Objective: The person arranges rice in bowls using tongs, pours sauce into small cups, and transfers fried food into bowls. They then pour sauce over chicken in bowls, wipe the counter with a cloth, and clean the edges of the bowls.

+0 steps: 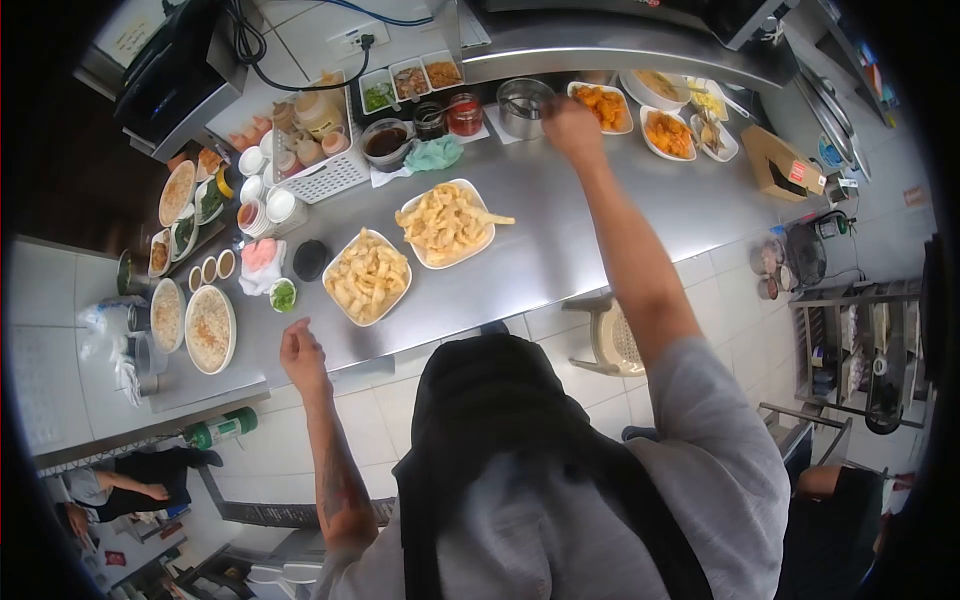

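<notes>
At the steel counter (545, 225), right hand (575, 128) stood beside metal pot (522, 124), left hand (303, 352) hung loosely curled, both grips indiscernible; apparent reaching step next called for secure hold.

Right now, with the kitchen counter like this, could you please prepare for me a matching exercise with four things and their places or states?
Column one:
1. right hand
2. white basket
3. left hand
4. black plug

Column two:
A. near the front edge of the counter
B. in the wall outlet
C. beside the metal pot
D. filled with containers

Pairs: 1-C, 2-D, 3-A, 4-B
</notes>
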`<action>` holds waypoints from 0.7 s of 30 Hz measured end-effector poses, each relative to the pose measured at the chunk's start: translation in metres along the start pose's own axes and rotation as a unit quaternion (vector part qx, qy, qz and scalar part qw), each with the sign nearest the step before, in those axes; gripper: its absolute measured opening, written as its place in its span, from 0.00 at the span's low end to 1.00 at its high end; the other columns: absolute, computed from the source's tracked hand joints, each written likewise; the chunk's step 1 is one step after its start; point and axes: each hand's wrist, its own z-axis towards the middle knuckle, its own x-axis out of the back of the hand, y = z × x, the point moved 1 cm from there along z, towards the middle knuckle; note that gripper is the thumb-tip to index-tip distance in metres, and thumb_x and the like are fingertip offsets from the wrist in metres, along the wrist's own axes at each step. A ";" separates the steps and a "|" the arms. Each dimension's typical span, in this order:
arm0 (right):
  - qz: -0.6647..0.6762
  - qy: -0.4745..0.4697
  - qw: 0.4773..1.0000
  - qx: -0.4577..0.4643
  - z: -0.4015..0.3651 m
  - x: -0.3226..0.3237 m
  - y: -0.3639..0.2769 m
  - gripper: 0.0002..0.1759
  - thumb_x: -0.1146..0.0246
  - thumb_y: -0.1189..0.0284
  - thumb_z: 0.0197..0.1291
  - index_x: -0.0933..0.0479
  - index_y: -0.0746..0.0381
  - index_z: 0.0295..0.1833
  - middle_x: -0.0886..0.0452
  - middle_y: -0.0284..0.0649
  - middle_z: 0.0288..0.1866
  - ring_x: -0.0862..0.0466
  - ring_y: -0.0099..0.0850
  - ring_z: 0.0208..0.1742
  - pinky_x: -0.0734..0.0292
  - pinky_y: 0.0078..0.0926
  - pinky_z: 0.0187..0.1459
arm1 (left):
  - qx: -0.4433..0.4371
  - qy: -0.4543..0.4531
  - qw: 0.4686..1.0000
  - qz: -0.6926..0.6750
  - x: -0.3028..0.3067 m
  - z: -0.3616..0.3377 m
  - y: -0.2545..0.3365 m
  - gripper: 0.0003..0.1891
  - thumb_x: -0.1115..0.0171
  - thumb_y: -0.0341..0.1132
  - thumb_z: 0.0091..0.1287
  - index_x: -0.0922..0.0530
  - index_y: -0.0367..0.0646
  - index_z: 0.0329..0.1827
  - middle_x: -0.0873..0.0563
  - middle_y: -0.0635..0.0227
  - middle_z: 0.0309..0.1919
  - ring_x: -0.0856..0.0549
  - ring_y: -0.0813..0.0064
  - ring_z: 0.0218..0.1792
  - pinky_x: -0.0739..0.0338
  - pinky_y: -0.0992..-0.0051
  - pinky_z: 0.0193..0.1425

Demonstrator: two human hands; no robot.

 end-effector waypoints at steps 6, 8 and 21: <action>-0.155 -0.304 0.939 0.045 0.096 -0.074 -0.003 0.20 0.43 0.65 0.66 0.16 0.64 0.56 0.17 0.55 0.62 0.17 0.48 0.64 0.21 0.44 0.63 | 0.024 0.045 0.998 -0.046 0.032 -0.014 -0.019 0.09 0.42 0.36 0.78 0.18 0.42 0.51 0.30 0.83 0.24 0.35 0.93 0.21 0.45 0.87 0.21; -0.163 -0.251 0.951 0.080 0.092 -0.055 -0.007 0.20 0.43 0.65 0.66 0.15 0.64 0.56 0.17 0.57 0.62 0.17 0.48 0.65 0.22 0.44 0.64 | -0.009 0.069 0.996 -0.053 0.050 -0.026 -0.027 0.10 0.42 0.37 0.80 0.19 0.40 0.50 0.31 0.84 0.24 0.36 0.93 0.21 0.44 0.87 0.21; 0.118 -0.085 0.980 -0.136 -0.082 0.056 0.035 0.21 0.42 0.59 0.72 0.20 0.68 0.53 0.13 0.58 0.40 0.12 0.51 0.40 0.17 0.46 0.43 | -0.118 0.166 0.976 0.074 0.087 0.000 -0.096 0.11 0.41 0.36 0.78 0.19 0.35 0.50 0.24 0.79 0.25 0.29 0.86 0.24 0.34 0.82 0.28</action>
